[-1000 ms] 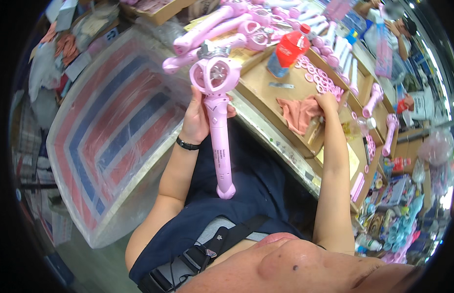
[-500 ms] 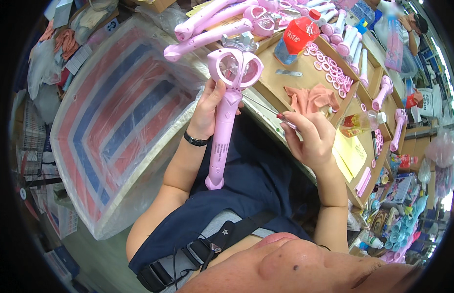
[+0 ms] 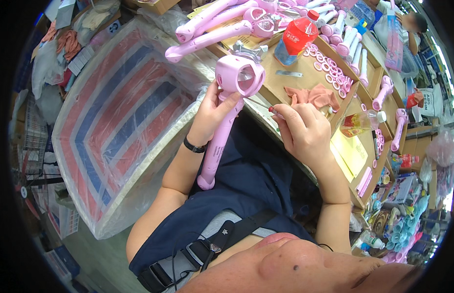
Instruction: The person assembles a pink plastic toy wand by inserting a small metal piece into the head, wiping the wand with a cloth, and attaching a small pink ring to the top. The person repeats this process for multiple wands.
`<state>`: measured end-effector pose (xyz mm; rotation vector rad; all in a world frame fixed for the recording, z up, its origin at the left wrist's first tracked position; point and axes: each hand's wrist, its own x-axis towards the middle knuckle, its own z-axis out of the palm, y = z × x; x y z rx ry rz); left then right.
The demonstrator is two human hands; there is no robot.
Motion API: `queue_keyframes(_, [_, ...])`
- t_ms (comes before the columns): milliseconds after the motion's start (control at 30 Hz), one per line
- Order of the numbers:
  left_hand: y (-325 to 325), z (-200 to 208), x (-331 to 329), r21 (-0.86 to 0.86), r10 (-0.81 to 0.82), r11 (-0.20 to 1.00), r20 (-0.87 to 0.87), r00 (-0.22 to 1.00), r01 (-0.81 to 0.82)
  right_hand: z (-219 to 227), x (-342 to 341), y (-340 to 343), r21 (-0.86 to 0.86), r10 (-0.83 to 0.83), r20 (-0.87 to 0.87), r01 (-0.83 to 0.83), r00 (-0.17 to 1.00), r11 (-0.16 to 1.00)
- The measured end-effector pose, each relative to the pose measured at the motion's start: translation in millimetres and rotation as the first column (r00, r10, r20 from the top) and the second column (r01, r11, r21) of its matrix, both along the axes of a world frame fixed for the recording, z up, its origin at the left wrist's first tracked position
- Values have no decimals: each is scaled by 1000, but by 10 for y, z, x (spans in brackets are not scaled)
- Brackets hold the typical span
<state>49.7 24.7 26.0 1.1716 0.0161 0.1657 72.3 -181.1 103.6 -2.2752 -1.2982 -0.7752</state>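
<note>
My left hand (image 3: 208,116) is wrapped round the neck of a pink toy wand (image 3: 218,146), just under its round, open-framed head with a clear part inside. A silvery crown piece (image 3: 249,50) tops the head. The wand slants, its lower end near my lap. In my right hand (image 3: 306,131), a slim tool with a red collar and thin metal shaft is pinched, looking like a screwdriver (image 3: 272,110). Its shaft points at the wand's neck below the head; whether the tip touches is hard to see.
More pink wands (image 3: 212,41) lie across the table's far side. A cardboard tray (image 3: 271,80) holds pink rings (image 3: 329,68), an orange cloth (image 3: 312,99) and a red-labelled bottle (image 3: 296,39). Right of it are a yellowish bottle (image 3: 358,122) and yellow paper (image 3: 351,154). A plastic-covered striped bin (image 3: 124,122) stands left.
The wand has turned about its length, showing another side of its head, and its lower end has shifted left. My right hand has moved slightly left and up with the screwdriver.
</note>
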Motion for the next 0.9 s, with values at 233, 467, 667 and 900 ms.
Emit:
queue_keyframes(233, [-24,-95,-6,69,-35,997,-23,999,37,-144,-25,-3,85,-76,-170,92,982,992])
queue_keyframes(467, [-24,-171,-15,236,-15,972,33,999,7,-364,8,-95,106,-183,-522,276,833,955])
queue_keyframes(667, [-6,-176,2,334,11,941,108,994,-47,-543,61,-99,181,-108,-570,253,815,950])
queue_keyframes(900, [-15,-179,-22,354,25,933,102,994,-60,-591,46,-162,175,-88,-655,263,751,949])
